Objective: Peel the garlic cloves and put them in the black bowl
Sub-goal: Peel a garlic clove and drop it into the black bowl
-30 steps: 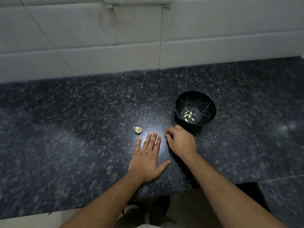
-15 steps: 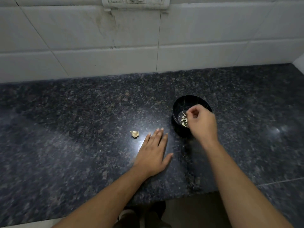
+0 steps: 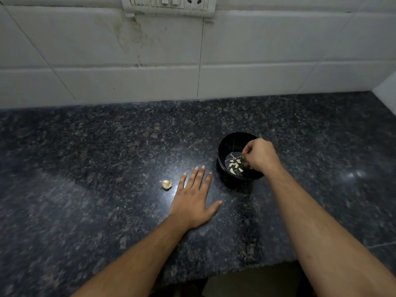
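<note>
A dark speckled granite countertop (image 3: 107, 159) runs under a wall of pale glossy tiles (image 3: 267, 43), with a white switch-and-socket plate (image 3: 168, 3) at the top edge; the stone is polished enough to throw back a soft white glare near the middle. The black bowl (image 3: 225, 144) is round and smooth, with thin pale lines across its inner wall, and it stands on the counter right of centre; in its bottom lies a small heap of peeled garlic cloves (image 3: 235, 165), pale, slim and curved. The right hand (image 3: 260, 156) hangs over the bowl's right rim, fingers curled inward and bunched close toward the thumb above the cloves; whether anything is pinched between them cannot be told, since the fingertips are turned down and partly hidden. The left hand (image 3: 194, 200) lies flat on the stone, palm down, fingers straight and close together, thumb spread out to the side; it holds nothing. Just beside its little finger, apart from it, sits one unpeeled garlic clove (image 3: 166, 184), cream-coloured with a papery, crinkled skin and a pointed tip, well to the left of the bowl.
</note>
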